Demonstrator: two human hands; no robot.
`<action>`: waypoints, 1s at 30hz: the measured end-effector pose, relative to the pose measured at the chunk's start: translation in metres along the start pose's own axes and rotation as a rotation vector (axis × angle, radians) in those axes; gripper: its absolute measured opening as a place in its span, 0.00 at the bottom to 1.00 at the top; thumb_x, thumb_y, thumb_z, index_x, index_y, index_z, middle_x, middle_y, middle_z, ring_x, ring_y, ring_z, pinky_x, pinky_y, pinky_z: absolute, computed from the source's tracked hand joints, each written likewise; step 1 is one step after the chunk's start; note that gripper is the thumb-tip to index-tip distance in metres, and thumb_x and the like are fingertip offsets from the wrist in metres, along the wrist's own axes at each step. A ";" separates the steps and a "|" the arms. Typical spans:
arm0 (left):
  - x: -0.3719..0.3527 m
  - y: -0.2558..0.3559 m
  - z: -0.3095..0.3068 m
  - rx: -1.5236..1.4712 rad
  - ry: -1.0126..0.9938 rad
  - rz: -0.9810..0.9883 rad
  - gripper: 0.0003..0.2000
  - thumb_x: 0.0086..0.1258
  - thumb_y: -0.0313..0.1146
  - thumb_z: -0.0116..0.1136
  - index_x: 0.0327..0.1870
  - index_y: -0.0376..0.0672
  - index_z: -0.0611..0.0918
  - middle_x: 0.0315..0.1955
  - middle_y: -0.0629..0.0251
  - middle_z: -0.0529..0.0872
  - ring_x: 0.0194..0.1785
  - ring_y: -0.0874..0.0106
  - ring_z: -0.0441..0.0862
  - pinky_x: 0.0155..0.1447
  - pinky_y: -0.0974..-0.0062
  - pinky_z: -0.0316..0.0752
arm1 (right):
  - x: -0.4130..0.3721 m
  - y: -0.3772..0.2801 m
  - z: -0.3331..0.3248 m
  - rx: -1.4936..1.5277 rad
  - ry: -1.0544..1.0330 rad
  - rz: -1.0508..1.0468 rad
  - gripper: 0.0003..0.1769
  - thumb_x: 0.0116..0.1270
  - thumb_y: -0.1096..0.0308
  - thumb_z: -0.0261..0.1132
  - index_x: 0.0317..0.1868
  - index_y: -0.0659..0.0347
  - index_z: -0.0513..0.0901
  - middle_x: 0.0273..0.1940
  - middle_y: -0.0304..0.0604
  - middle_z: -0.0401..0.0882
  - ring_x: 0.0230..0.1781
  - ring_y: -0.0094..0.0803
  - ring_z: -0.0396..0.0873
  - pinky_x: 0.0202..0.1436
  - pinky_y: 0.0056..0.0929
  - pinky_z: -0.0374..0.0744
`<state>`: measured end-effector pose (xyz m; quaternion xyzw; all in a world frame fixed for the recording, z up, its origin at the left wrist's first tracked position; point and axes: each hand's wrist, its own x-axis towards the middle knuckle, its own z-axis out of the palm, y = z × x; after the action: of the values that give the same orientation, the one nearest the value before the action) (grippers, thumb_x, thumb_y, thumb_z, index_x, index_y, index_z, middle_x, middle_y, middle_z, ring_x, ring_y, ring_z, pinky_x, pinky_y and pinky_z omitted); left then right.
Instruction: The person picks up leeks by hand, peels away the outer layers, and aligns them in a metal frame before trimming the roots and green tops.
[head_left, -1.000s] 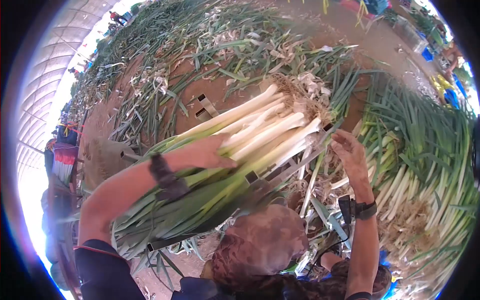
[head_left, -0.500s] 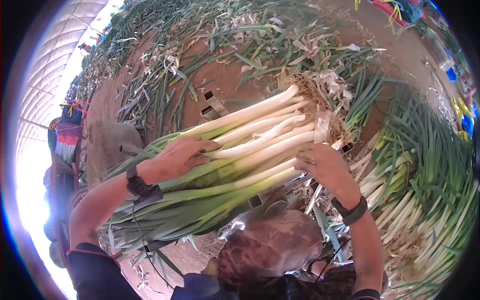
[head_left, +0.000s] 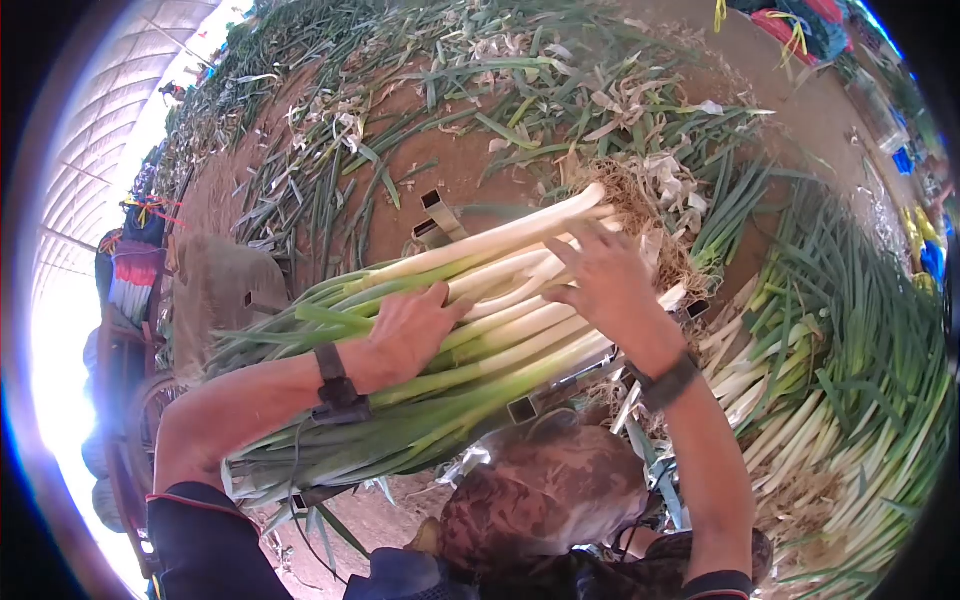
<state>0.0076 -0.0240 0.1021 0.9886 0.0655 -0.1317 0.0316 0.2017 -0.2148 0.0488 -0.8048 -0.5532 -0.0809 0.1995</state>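
A bundle of long green onions (head_left: 500, 345) lies slantwise before me, white stalks and roots (head_left: 640, 205) toward the upper right, leaves toward the lower left. Metal tube ends (head_left: 522, 409) show at its edges. My left hand (head_left: 410, 335) is over the middle of the bundle, its fingers curled onto stalks where white turns green. Over the white ends, near the roots, my right hand (head_left: 610, 285) rests with thumb and fingers apart. Its palm hides part of the stalks beneath.
A big heap of green onions (head_left: 850, 330) lies on the right. Cut leaves and peelings (head_left: 480, 90) litter the soil beyond the bundle. A brownish padded block (head_left: 225, 290) stands at the left. Another metal tube (head_left: 440, 220) sticks up behind the bundle.
My right hand has moved up and left from the bundle's near edge onto the white stalks. My left hand has shifted right along the bundle.
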 end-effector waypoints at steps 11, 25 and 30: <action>0.030 -0.093 -0.004 0.073 -0.192 -0.218 0.10 0.68 0.37 0.61 0.36 0.37 0.82 0.34 0.50 0.81 0.43 0.48 0.81 0.46 0.53 0.75 | 0.017 0.005 0.028 0.120 -0.583 0.183 0.53 0.60 0.33 0.63 0.76 0.58 0.60 0.77 0.55 0.54 0.77 0.58 0.52 0.77 0.59 0.53; 0.022 -0.073 -0.026 0.162 -0.091 -0.134 0.16 0.67 0.36 0.61 0.50 0.38 0.75 0.45 0.49 0.80 0.51 0.48 0.78 0.49 0.52 0.74 | 0.028 0.018 0.038 0.185 -0.718 0.148 0.55 0.59 0.28 0.61 0.78 0.52 0.56 0.79 0.57 0.43 0.79 0.64 0.39 0.76 0.68 0.45; -0.019 -0.026 -0.009 -0.066 -0.351 0.054 0.52 0.60 0.68 0.60 0.77 0.41 0.54 0.74 0.38 0.55 0.78 0.40 0.49 0.75 0.36 0.48 | 0.020 0.020 0.043 0.247 -0.658 0.181 0.54 0.61 0.27 0.59 0.78 0.51 0.57 0.79 0.60 0.44 0.80 0.61 0.38 0.77 0.67 0.42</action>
<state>-0.0120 0.0005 0.1148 0.9503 0.0370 -0.2991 0.0784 0.2238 -0.1857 0.0123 -0.8033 -0.5198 0.2679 0.1130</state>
